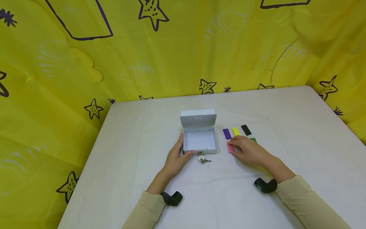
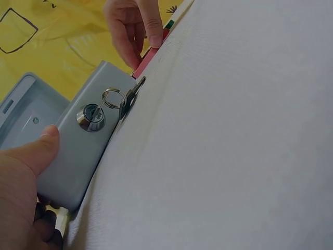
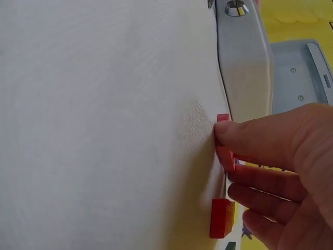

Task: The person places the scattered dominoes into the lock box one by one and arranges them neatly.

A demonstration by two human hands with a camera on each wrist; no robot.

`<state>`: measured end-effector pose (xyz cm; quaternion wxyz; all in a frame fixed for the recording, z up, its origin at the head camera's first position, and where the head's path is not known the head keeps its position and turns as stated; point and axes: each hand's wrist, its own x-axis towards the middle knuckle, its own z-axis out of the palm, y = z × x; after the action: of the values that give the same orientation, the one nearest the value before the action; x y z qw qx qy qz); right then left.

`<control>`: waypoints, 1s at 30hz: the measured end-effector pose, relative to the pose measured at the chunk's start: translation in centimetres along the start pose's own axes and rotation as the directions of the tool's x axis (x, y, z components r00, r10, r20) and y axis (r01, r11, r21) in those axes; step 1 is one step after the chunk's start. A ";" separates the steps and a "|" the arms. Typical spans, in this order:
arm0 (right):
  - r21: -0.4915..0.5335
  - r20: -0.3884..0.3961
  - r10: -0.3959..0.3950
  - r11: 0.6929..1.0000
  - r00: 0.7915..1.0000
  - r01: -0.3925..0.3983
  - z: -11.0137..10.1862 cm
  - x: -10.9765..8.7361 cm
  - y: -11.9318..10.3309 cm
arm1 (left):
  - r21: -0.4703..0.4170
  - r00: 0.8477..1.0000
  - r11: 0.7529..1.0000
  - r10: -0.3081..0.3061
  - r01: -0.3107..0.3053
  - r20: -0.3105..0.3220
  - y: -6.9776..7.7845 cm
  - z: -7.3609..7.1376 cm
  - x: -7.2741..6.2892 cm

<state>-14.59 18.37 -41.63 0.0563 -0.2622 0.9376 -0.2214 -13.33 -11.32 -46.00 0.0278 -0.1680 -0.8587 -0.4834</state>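
Observation:
A small pale metal cash box (image 1: 200, 149) stands on the table with its lid (image 1: 198, 120) raised. My left hand (image 1: 175, 158) grips its left side, thumb on the front wall near the lock (image 2: 91, 117), fingers along the side. A ring with keys (image 1: 205, 161) hangs from that lock. To the right of the box, my right hand (image 1: 249, 150) pinches a pink block (image 1: 230, 147) between thumb and fingers, at table level. A red block (image 3: 222, 218) sits beside that hand in the right wrist view; the hand hides it in the head view.
Beyond my right hand lie a purple block (image 1: 227, 134), a yellow block (image 1: 235, 131) and a black block (image 1: 246, 129). A green block (image 1: 253, 139) is partly covered by the hand. White cloth covers the table (image 1: 128, 133); a yellow patterned curtain (image 1: 183, 51) hangs behind.

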 end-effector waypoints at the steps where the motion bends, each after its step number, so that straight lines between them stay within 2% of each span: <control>1: -0.002 -0.003 -0.005 1.000 1.000 0.005 0.0 0.0 0.0 | 0.000 1.000 1.000 0.001 -0.001 0.000 0.0 0.0 0.0; 6: -0.008 -0.022 -0.033 0.999 0.999 0.033 0.0 0.0 0.1 | 0.005 1.000 1.000 0.002 -0.002 0.000 -0.1 -0.1 0.1; 18: 0.026 -0.065 -0.029 0.999 0.997 0.031 0.1 0.0 0.3 | -0.014 1.000 1.000 0.003 -0.004 -0.006 -0.1 0.0 0.0; 30: -0.001 -0.105 -0.071 0.997 0.992 0.071 -0.5 0.3 -0.4 | -0.007 1.000 1.000 -0.017 0.017 0.000 0.0 -0.1 -0.1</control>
<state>-14.80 18.16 -40.98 -0.0009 -0.2832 0.9291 -0.2380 -13.27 -11.37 -45.96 0.0233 -0.1605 -0.8585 -0.4865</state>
